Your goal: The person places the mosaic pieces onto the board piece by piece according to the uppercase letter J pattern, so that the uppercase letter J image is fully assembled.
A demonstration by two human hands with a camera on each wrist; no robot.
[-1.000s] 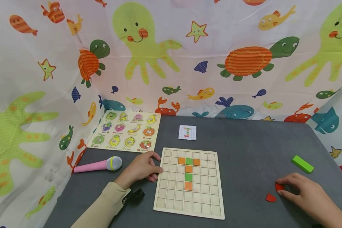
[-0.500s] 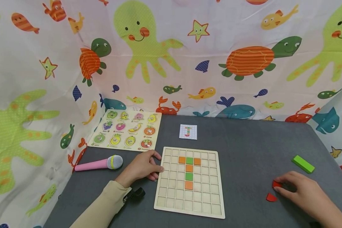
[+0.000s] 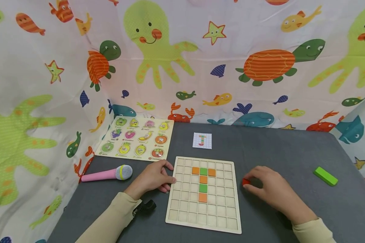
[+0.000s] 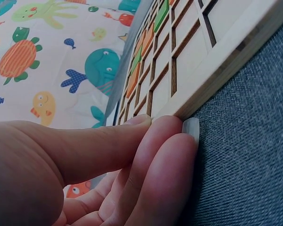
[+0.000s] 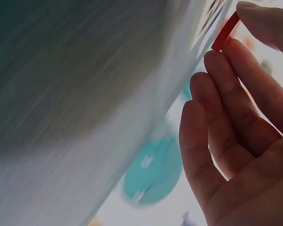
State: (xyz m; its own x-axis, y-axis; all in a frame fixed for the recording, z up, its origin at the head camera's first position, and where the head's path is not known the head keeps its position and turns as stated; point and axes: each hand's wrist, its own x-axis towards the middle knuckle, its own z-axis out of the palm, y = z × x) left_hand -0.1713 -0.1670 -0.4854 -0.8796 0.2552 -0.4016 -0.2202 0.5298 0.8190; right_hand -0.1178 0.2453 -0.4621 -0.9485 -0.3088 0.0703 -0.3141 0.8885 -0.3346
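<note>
The wooden grid board (image 3: pixel 185 206) lies flat on the table, with several orange and green square tiles (image 3: pixel 203 179) set in its cells in a T shape. At its left edge my left hand (image 3: pixel 152 178) pinches the rim, thumb on top and fingertips against the side, as the left wrist view shows. To the right of the board, my right hand (image 3: pixel 272 187) holds a small red piece (image 5: pixel 226 32) between thumb and forefinger, the other fingers loosely bent. The second red piece seen earlier is out of sight where the right forearm now lies.
A small pattern card (image 3: pixel 202 140) with a J shape lies behind the board. A fruit puzzle board (image 3: pixel 134 138) and a pink toy microphone (image 3: pixel 106 173) are at the left. At the far right lies a green block (image 3: pixel 325 176). A sea-animal cloth (image 3: pixel 219 67) hangs behind.
My right hand has carried the red piece left from beside the other red piece to near the board's right edge. The left hand stays at the board's rim.
</note>
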